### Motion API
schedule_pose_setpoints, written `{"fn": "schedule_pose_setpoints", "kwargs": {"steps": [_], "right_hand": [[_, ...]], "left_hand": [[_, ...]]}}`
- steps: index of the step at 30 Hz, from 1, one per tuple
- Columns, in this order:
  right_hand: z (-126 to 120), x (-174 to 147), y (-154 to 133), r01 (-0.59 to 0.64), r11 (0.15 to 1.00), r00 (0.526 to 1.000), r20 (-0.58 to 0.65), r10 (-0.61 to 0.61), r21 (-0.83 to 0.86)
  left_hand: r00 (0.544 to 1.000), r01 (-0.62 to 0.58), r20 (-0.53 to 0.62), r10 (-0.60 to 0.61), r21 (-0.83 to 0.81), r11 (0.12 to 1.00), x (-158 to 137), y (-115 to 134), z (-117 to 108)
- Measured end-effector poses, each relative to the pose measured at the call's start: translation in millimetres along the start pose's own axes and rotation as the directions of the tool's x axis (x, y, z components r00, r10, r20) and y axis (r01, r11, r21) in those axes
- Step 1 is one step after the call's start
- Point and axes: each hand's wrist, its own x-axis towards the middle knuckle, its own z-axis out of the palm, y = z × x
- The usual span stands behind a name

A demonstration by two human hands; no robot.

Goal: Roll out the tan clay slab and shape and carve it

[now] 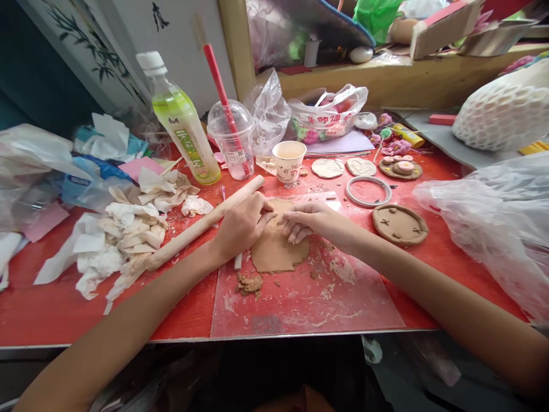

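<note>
A flat rolled-out sheet of brown clay (pixel 279 252) lies on a clear plastic mat (pixel 309 312). Over its upper left part is my left hand (pixel 245 222), thumb and fingers pinched together. My right hand (pixel 315 223) faces it from the right, also closed in a pinch, with the fingertips a short gap apart from the left ones. Whatever sits in either pinch is too small or hidden to name. Left of the sheet, a wooden rolling pin (pixel 206 226) rests at a slant. Crumbly clay scraps (pixel 249 283) sit by the sheet's lower left corner.
Behind the hands stand a paper cup (pixel 289 163), a plastic cup with a red straw (pixel 234 146) and a green drink bottle (pixel 184 129). Crumpled tissues (pixel 124 234) pile up at left. At right are a ring (pixel 368 191), a round clay plaque (pixel 400 225) and plastic bags (pixel 493 217).
</note>
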Motion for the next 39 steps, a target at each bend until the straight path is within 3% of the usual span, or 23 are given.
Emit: {"fn": "schedule_pose_setpoints", "kwargs": {"steps": [10, 15, 21, 25, 31, 39], "right_hand": [[-1, 1, 2, 0.019, 0.999, 1.0, 0.021, -0.02, 0.042], [0, 1, 2, 0.021, 0.998, 1.0, -0.013, -0.021, 0.056], [-8, 2, 1, 0.174, 0.98, 0.969, -0.192, -0.153, 0.098], [-14, 2, 0, 0.217, 0.96, 0.949, -0.271, -0.164, 0.178], [-14, 3, 2, 0.189, 0.956, 0.958, -0.255, -0.129, 0.225], [-14, 3, 3, 0.168, 0.973, 0.97, -0.201, -0.135, 0.16]], "left_hand": [[1.0, -0.008, 0.023, 0.009, -0.056, 0.998, -1, -3, 1], [0.997, -0.078, 0.008, 0.078, 0.017, 0.997, 1, 0, 0], [0.998, -0.057, -0.023, 0.058, 0.058, 0.997, 1, 1, 1], [0.999, -0.05, 0.01, 0.05, -0.003, 0.999, -1, 0, 1], [1.0, -0.023, -0.021, 0.023, -0.008, 1.0, -1, 0, 1], [1.0, -0.027, 0.006, 0.027, -0.02, 0.999, -2, -1, 2]]}}
